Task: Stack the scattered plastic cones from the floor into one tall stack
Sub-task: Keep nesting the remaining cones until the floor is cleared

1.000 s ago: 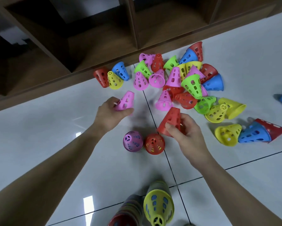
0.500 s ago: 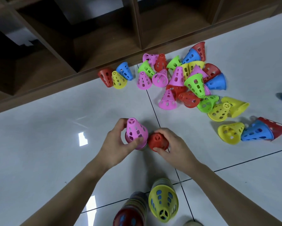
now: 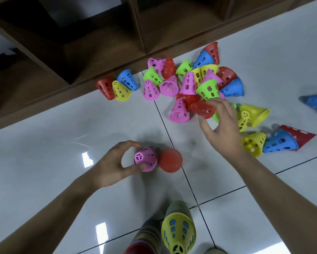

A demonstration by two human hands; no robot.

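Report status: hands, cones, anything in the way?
Left hand holds pink cone, red cone beside it. Right hand reaching red cone in pile, grip unclear. Nothing blocking.

A wooden shelf [image 3: 102,44] stood along the top of the view, with dark open compartments separated by upright boards. Its lower edge met the floor [image 3: 44,143], which was covered with glossy white tiles. Thin dark grout lines [image 3: 172,143] crossed the tiles, and bright reflections of light [image 3: 87,159] were visible on them.
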